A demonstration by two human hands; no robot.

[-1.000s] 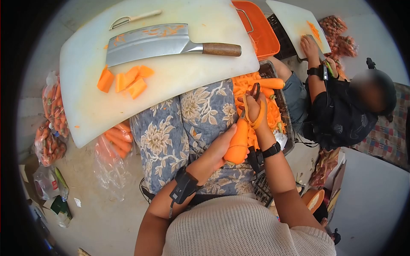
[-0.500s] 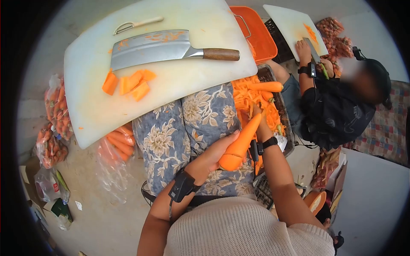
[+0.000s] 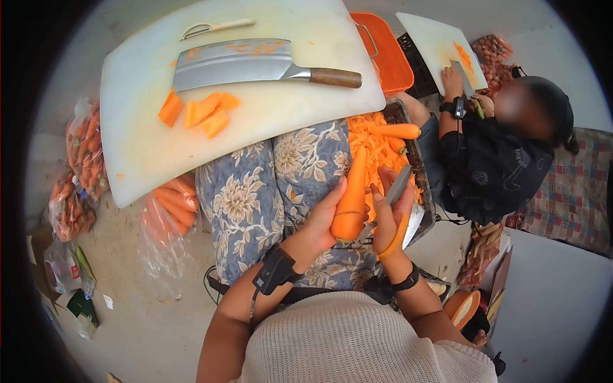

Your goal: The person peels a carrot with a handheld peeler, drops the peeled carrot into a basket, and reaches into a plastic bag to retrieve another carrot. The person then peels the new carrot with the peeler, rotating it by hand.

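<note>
My left hand (image 3: 321, 220) is wrapped round the thick end of a big peeled carrot (image 3: 349, 203), its narrow tip pointing away from me. Just right of the carrot, my right hand (image 3: 387, 225) grips a grey flat-sided tool (image 3: 400, 182) whose exact kind I cannot make out. An orange peel strip (image 3: 403, 232) hangs against that hand. Beyond both hands, a heap of carrot peelings (image 3: 363, 135) fills a dark crate (image 3: 396, 112), with a whole carrot (image 3: 397, 131) on top.
A white cutting board (image 3: 274, 115) ahead carries a cleaver (image 3: 236, 67), a peeler (image 3: 218, 27) and several carrot chunks (image 3: 205, 112). Bagged carrots (image 3: 174, 205) lie left of my legs. At right, another person (image 3: 504, 150) cuts at a second board (image 3: 431, 48) beside an orange bin (image 3: 389, 54).
The carrot has turned from slanting right to pointing nearly straight away from me. My right hand has come from behind the carrot to its right side, and the grey tool now shows.
</note>
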